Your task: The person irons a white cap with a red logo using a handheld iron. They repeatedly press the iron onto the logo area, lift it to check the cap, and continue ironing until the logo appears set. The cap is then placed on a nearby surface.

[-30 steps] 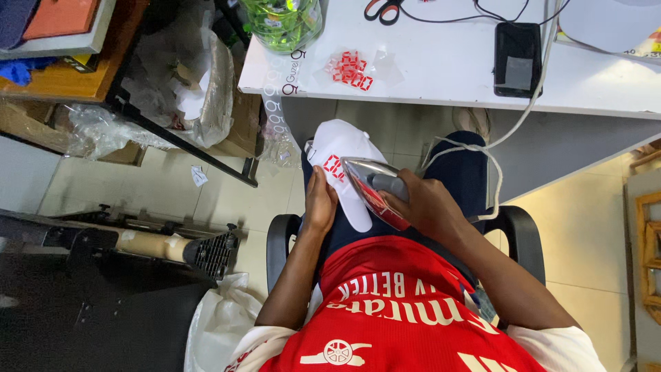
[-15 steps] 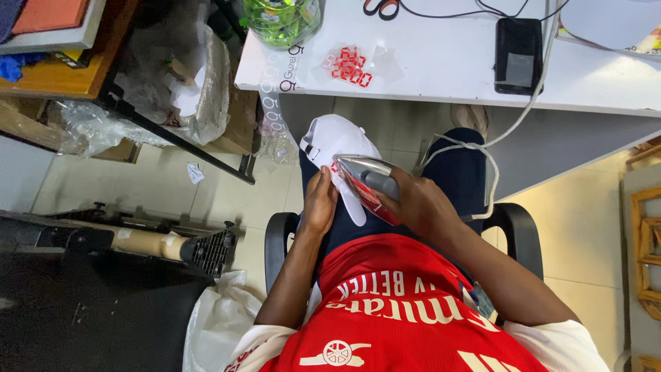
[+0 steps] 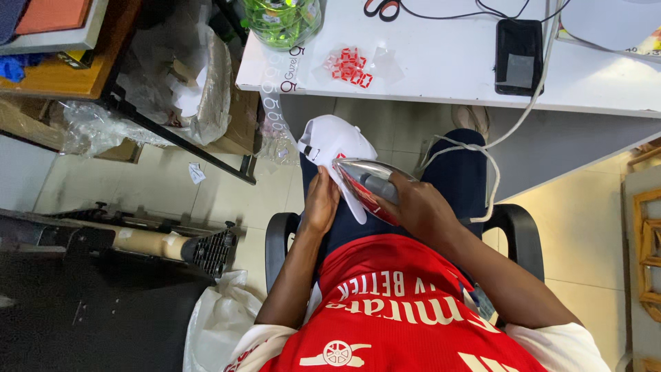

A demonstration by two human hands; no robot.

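Head view, white desk (image 3: 441,65), tiled floor (image 3: 138,200)

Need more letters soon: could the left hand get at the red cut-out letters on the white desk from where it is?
Probably yes. The left hand steadies the white cap on the lap; the red letters lie near the desk edge just beyond, nothing between. It would have to let go of the cap.

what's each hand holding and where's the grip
Right hand grips the iron by its handle; left hand steadies the white cap at its lower edge.
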